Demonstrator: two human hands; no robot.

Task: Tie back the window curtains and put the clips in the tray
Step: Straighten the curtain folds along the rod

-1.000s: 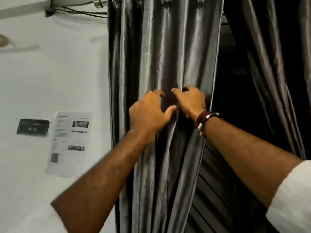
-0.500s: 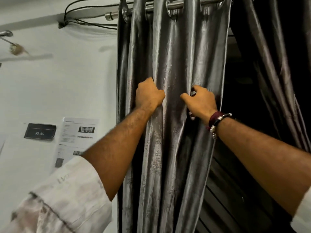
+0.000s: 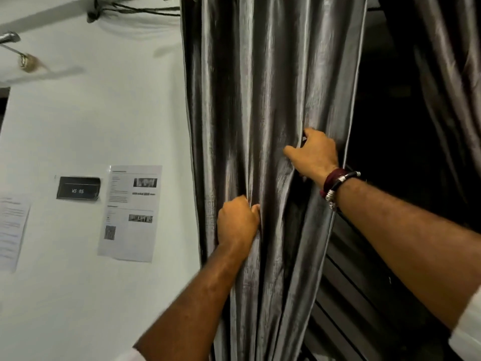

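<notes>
A grey satin curtain [image 3: 263, 113] is gathered into vertical folds against the edge of a window. It is gripped in two places. Lower down, a fold is clenched in the left hand [image 3: 238, 222], whose fingers are curled tight into the cloth with the thumb pressed against it. Higher up and nearer the hemmed edge, the cloth is held by the right hand [image 3: 313, 153], with fingers hooked into a pleat and the thumb laid across the front; bracelets [image 3: 335, 185] are worn at that wrist.

Beyond the right hand, a dark window opening is exposed, and a second curtain panel [image 3: 450, 74] is seen hanging past it, not yet touched. Below the right forearm, slatted shutters or blinds [image 3: 346, 303] are partly visible. To the outside of the left hand, printed notices [image 3: 130, 212] and a small black sign [image 3: 78, 191] are fixed to a pale wall [image 3: 91, 126].

The job appears to be at an early stage: the first curtain is bunched but no tie-back is seen around it. No clips and no tray are shown anywhere, so it cannot be told whether any clip has been removed. By this reading, tying off this panel, dealing with the other one and depositing the clips all remain to be done.
</notes>
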